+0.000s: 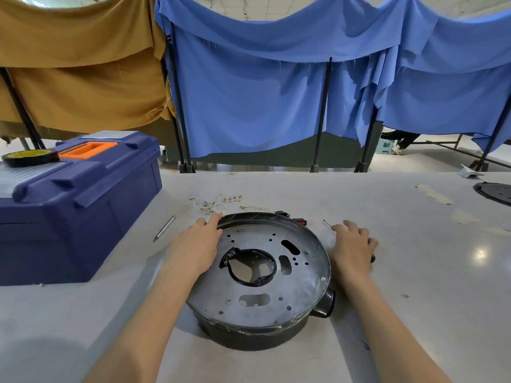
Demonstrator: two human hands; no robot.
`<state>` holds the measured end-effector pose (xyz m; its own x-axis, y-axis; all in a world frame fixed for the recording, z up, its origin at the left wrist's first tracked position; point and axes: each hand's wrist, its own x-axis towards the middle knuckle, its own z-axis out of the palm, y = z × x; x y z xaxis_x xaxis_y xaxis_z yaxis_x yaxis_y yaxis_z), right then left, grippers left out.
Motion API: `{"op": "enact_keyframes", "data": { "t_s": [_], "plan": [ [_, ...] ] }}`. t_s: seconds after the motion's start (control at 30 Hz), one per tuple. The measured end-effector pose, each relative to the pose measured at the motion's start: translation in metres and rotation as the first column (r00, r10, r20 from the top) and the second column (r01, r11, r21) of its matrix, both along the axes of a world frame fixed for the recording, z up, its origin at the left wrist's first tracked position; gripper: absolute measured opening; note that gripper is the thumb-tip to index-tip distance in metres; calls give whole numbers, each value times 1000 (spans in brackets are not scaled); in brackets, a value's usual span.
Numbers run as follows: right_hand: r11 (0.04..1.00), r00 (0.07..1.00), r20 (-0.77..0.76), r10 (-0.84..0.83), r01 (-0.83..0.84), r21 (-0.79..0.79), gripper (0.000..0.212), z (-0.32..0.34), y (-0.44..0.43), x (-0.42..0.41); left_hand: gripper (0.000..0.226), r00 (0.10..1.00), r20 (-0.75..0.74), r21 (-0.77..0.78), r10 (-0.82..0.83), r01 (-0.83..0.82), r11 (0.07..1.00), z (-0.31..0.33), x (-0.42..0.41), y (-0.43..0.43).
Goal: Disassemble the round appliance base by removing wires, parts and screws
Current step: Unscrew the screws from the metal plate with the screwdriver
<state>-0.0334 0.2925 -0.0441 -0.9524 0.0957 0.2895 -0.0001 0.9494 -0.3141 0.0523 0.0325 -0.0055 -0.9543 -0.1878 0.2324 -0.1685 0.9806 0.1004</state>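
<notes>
Left hand [193, 244] flat on base [260, 277] rim; right hand [352, 244] covers dark tool, grip unclear.

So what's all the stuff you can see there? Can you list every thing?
base: one, grey plate on a black body, middle of the table
wires: one loose bundle, pale with brass ends, behind the base
switches: two, black, one with red, at the base's far rim
bit: one, silver, left of the base
toolbox: one, dark blue with orange handle, far left
tape: one roll, black and yellow, on the toolbox
disc: one, black, right edge of the table
curtains: blue and tan, behind the table
table: one, pale grey
hands: left hand on the base's left rim; right hand on a dark tool, right of the base
</notes>
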Motion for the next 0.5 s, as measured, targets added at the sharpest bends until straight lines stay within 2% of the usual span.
{"op": "enact_keyframes", "data": {
  "t_s": [0.13, 0.37, 0.5],
  "plan": [
    [995, 995, 5, -95, 96, -22, 36, 7, 1, 4, 42, 1000, 4, -16, 6, -6, 1000, 0, 0, 0],
    [978, 998, 29, -57, 62, -199, 37, 8, 3, 7, 39, 1000, -18, -41, 15, -15, 999, -1, 0, 1],
    [983, 995, 73, -62, 74, -168, 40, 11, 8, 4, 41, 1000, -15, -47, 25, -26, 999, -1, -1, 0]
  ]
}}
